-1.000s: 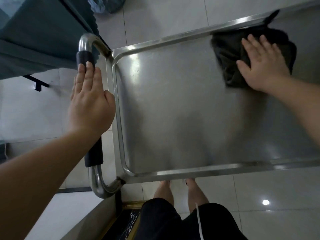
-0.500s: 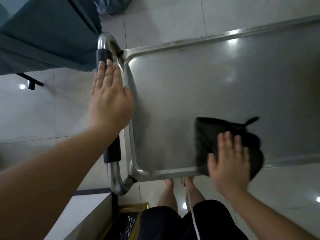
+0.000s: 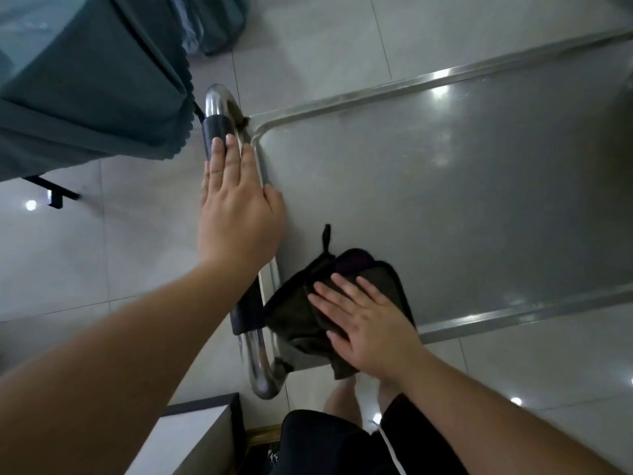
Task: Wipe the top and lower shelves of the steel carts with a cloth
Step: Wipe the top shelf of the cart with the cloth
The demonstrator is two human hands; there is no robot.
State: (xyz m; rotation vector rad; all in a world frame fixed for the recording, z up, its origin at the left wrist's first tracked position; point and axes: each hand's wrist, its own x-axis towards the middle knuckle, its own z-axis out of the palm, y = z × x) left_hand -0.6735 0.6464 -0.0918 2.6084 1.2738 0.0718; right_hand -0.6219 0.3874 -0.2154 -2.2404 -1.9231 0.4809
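The steel cart's top shelf point(image 3: 445, 186) fills the right half of the head view, its raised rim running along the far and near edges. A dark folded cloth point(image 3: 298, 310) lies at the shelf's near left corner, partly over the near rim. My right hand point(image 3: 366, 320) presses flat on the cloth with straight fingers. My left hand point(image 3: 236, 207) rests flat, fingers straight, on the cart's handle point(image 3: 215, 108), a steel tube with black grip sleeves.
A table draped in teal cloth point(image 3: 85, 80) stands just left of the handle. A white box or cabinet top point(image 3: 185, 437) sits at the bottom left. My legs in black shorts point(image 3: 325, 443) stand by the cart's near edge. Glossy tiled floor surrounds the cart.
My right hand has swept the cloth from the far right of the shelf to the near edge, then left into the near left corner. The left hand stays on the handle.
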